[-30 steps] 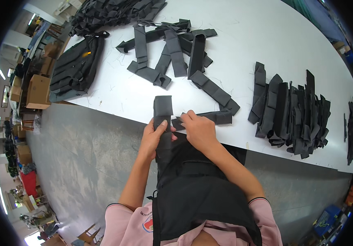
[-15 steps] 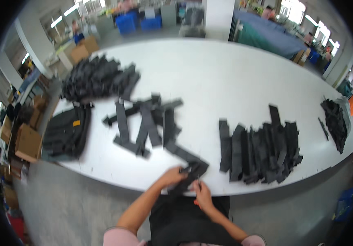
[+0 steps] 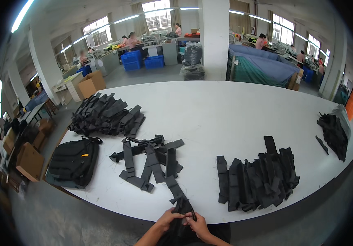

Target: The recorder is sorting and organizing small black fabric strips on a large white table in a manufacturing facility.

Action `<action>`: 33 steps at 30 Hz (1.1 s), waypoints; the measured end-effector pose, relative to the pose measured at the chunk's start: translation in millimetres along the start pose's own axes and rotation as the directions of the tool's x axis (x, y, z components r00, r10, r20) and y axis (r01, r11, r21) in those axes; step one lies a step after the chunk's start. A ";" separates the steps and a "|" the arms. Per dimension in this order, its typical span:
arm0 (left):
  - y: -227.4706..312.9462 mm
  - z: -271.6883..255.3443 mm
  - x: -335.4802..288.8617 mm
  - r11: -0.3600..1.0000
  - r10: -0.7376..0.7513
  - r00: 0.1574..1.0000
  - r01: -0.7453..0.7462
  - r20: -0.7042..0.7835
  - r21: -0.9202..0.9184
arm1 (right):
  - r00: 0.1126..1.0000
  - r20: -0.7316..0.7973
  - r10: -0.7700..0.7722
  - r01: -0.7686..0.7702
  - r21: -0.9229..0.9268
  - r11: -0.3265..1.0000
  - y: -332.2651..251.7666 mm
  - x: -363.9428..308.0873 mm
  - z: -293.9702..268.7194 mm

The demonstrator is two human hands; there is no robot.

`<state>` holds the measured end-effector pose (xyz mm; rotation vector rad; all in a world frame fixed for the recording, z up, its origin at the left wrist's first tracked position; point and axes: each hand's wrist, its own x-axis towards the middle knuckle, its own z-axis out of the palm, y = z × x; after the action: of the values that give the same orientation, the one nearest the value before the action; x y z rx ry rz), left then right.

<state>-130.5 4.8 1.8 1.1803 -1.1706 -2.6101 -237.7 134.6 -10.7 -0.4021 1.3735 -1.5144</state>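
At the table's front edge my left hand (image 3: pixel 169 218) is closed on a black fabric strip (image 3: pixel 181 206). My right hand (image 3: pixel 199 225) pinches the same strip beside the left thumb, fingertips almost touching. A slim dark pointed piece juts up by the right fingers; its kind is unclear, and the palm is hidden. From the held strip a chain of black strips (image 3: pixel 175 187) runs up to a loose tangle of strips (image 3: pixel 154 160). Right of my hands lies a row of overlapping black strips (image 3: pixel 258 180).
A big heap of black strips (image 3: pixel 102 115) lies at the far left, behind a black backpack (image 3: pixel 75 162). At the right end of the white table (image 3: pixel 209 119) sit dark pieces (image 3: pixel 333 133) by a plastic bag. Beyond are a pillar (image 3: pixel 215 41), blue bins (image 3: pixel 131 60) and people at machines.
Both hands have drawn nearer to my body with the strip, and have come closer together. The view has tilted up. An orange bit under the right hand no longer shows.
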 end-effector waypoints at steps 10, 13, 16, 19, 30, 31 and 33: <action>-24.9 -10.6 -20.9 0.953 -0.072 0.997 0.060 -0.028 -0.296 | 0.967 -0.062 -0.245 0.240 -0.085 0.967 -27.6 11.3 -2.2; -15.8 25.7 -43.1 0.986 0.156 0.983 -0.162 -0.100 -0.045 | 0.976 -0.063 -0.209 0.210 0.009 0.978 -17.2 29.6 2.7; 0.3 44.1 -59.8 0.979 0.205 0.967 -0.201 0.151 -0.045 | 0.973 -0.047 -0.225 0.229 0.112 0.967 -10.1 31.8 8.3; 2.2 34.4 -62.4 0.977 0.181 0.979 -0.169 0.093 -0.131 | 0.937 -0.169 -0.304 0.305 -0.020 0.952 -36.5 25.7 1.6; -40.4 -18.3 -45.0 0.838 0.176 0.907 -0.342 -0.382 -0.426 | 0.905 0.150 -0.398 0.391 -0.663 0.639 -37.5 12.4 -18.2; -42.6 -20.0 -48.1 0.836 0.166 0.903 -0.342 -0.396 -0.430 | 0.868 0.245 -0.431 0.443 -0.774 0.452 -35.7 10.9 -10.2; -44.9 -21.7 -55.2 0.802 0.192 0.897 -0.377 -0.399 -0.463 | 0.862 0.295 -0.413 0.473 -0.763 0.441 -28.6 10.0 2.5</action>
<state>-65.9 41.5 -2.4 1.1423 -0.4606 -2.1662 -252.8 120.5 11.7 -1.5108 1.9816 -1.1060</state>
